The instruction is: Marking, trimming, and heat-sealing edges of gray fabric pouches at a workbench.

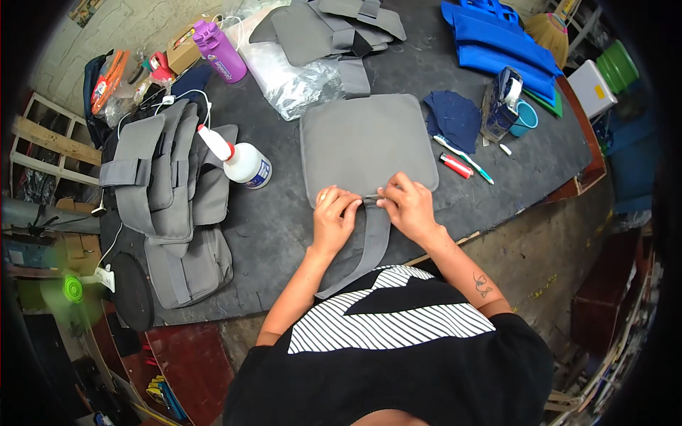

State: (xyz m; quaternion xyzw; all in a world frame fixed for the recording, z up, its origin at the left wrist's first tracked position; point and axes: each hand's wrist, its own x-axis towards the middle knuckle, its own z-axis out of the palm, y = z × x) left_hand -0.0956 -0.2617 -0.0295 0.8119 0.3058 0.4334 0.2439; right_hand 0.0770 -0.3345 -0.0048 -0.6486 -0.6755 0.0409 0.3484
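Two hands of mine are pinched at the near edge of a square gray pad [369, 145], which lies flat on the black table [266, 234] straight in front of me. My left hand [335, 219] grips that edge between thumb and fingers, and my right hand [408, 207] does the same just beside it; I can't tell exactly which fold each fingertip has. Between them a gray strap [376, 238] hangs from the edge toward me, curving left at its near end.

On my left are a white spray bottle [249, 169] with a red nozzle and, beyond it, a pile of gray strapped pieces [160, 170]. Far left stands a purple bottle [220, 57]. To the right of the pad lie a navy cloth [453, 117], a toothbrush [470, 162] and a red lighter [455, 166], with a light-blue cup [524, 119] farther right.
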